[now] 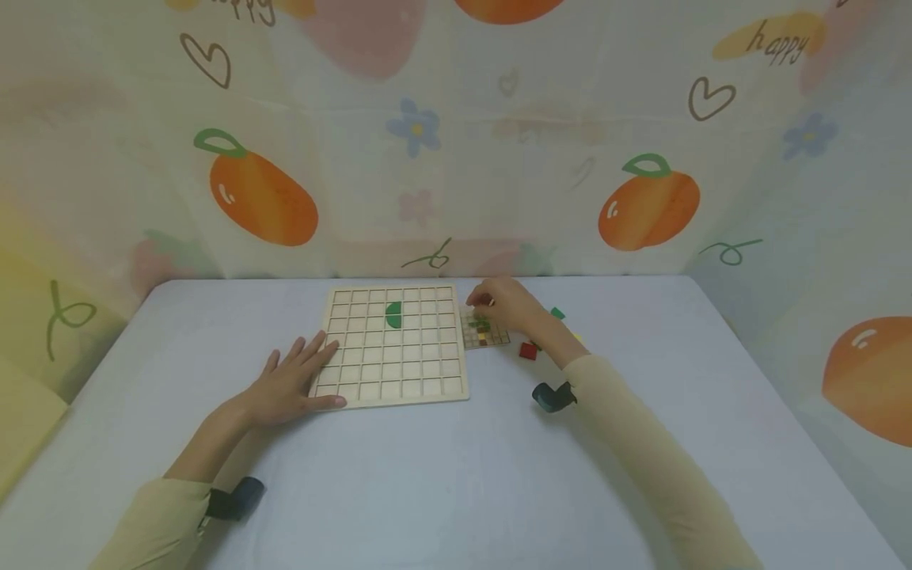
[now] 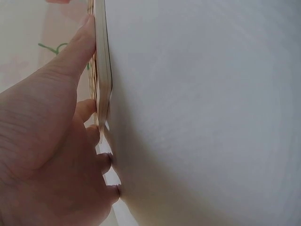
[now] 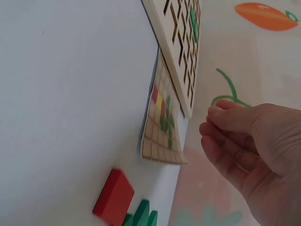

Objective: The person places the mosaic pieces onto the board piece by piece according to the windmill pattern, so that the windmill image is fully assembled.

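Observation:
My left hand (image 1: 285, 388) lies with spread fingers at the left edge of a wooden grid board (image 1: 424, 389). Its thumb rests along the board's near edge, which the left wrist view also shows. On the board, two green quarter-round pieces (image 1: 394, 314) sit one above the other. Over a small pattern card (image 1: 499, 340) to the board's right, my right hand (image 1: 507, 304) hovers with curled fingers. In the right wrist view its thumb and index fingertips (image 3: 215, 110) meet, and no piece shows between them. The card bears a small printed grid with green, yellow and red squares.
Right of the card lie a red block (image 1: 528, 351), a green piece (image 1: 558, 313) and a yellow piece (image 1: 578, 338), partly behind the right forearm. A white cloth covers the table (image 1: 399, 483). A fruit-printed curtain (image 1: 456, 182) hangs behind it.

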`<control>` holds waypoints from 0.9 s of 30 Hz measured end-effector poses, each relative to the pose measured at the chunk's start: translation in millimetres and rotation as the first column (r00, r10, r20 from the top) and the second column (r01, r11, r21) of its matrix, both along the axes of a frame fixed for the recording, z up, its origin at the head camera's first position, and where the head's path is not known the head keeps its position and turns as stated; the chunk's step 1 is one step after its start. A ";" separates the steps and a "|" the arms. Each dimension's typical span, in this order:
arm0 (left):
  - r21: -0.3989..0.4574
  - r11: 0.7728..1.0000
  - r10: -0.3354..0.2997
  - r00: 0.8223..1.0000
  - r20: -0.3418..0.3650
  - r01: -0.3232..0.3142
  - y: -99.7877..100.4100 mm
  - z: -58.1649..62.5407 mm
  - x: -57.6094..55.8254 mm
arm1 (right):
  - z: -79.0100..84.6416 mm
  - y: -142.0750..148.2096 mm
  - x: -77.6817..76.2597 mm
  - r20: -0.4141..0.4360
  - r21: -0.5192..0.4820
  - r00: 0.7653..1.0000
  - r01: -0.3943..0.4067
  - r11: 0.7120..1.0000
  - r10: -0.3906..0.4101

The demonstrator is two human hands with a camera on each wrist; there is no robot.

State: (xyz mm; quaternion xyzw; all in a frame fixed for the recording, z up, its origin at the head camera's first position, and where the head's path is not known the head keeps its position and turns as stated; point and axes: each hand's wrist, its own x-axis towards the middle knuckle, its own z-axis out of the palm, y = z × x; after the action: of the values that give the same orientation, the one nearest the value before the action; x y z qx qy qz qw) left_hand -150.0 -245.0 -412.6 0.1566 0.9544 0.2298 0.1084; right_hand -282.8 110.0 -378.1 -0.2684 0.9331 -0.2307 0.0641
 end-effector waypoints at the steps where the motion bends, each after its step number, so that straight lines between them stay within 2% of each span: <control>1: 0.000 1.000 -0.001 1.000 -0.001 0.001 0.0 0.1 0.1 | 0.0 3.2 0.2 -0.007 -0.007 1.000 0.000 1.000 0.000; 11: 0.003 1.000 0.006 1.000 0.005 -0.006 0.2 -1.5 -0.3 | -0.3 33.1 3.7 -0.051 -0.041 0.998 0.025 0.999 -0.027; 22: 0.002 1.000 0.008 1.000 0.006 -0.008 0.3 0.0 0.2 | -12.1 66.1 1.1 -0.053 -0.080 0.997 0.051 0.995 -0.056; 27: 0.001 1.000 0.009 1.000 0.003 -0.009 0.8 0.4 0.7 | -13.1 81.3 0.9 -0.027 -0.070 0.995 0.097 0.993 -0.099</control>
State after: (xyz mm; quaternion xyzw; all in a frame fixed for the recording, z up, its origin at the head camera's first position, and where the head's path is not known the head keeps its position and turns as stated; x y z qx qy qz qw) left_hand -149.3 -244.2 -412.2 0.1518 0.9548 0.2313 0.1086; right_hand -281.9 191.3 -391.2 -0.2277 0.9375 -0.2614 0.0293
